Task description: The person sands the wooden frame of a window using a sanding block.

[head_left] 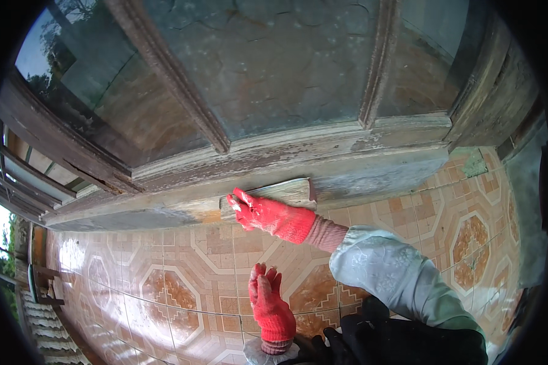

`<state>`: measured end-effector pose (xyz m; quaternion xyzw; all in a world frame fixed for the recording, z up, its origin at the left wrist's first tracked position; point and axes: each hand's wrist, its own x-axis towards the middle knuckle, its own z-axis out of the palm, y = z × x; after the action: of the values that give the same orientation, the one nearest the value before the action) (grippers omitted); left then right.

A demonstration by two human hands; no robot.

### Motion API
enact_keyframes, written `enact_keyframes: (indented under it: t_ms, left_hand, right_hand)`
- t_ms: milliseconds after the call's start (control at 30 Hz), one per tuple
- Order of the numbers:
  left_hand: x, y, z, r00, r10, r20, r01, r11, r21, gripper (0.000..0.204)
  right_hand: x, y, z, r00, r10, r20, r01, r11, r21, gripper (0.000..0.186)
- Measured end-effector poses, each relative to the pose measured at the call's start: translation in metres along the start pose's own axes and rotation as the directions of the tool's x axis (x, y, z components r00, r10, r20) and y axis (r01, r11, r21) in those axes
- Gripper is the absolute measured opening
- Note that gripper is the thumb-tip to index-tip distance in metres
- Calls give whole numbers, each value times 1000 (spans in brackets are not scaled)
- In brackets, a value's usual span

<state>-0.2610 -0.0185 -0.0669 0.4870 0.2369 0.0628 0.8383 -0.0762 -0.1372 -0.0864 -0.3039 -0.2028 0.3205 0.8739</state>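
My right hand [275, 216], in a red knitted glove with whitish smears on the fingers, reaches left along the foot of the wall. Its fingers are extended and slightly apart, over the left part of a flat, pale, worn panel [292, 193]. That panel has a raised dark upper edge and lies against the low sill [371, 182]; the hand covers part of it. Whether the fingers press on it or hover just in front, I cannot tell. Lower down, my left hand [273, 309], gloved alike, is raised over the tiled floor with loosely bent fingers and holds nothing visible.
Above the sill stands a weathered wooden frame [298, 141] with peeling paint and dusty glass panes [286, 67]. Patterned brown tiles [170, 289] spread below, shiny at the left. A railing [42, 322] edges the far left, and a grey wall [526, 201] stands right.
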Motion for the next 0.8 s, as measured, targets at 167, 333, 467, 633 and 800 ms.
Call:
enact_keyframes:
  t_ms: [167, 333, 467, 633, 800]
  left_hand:
    - [5, 6, -1, 998, 54, -15, -55, 995, -82, 41]
    - [6, 7, -5, 998, 37, -42, -43, 990, -137, 40]
    - [4, 0, -2, 998, 0, 63, 7, 995, -101, 39]
    - [5, 2, 1, 996, -42, 80, 46, 997, -54, 39]
    - [14, 4, -8, 1000, -23, -6, 21, 981, -191, 35]
  right_hand:
    - [-113, -38, -56, 982, -159, -106, 152, 986, -73, 31]
    - [-136, -62, -53, 951, -296, -90, 296, 955, -17, 44]
    - [-81, -33, -22, 971, -235, -45, 240, 959, 150, 22]
    - [5, 1, 14, 998, -54, -20, 56, 994, 97, 16]
    - [-70, -45, 10, 945, -196, -263, 69, 902, -425, 35]
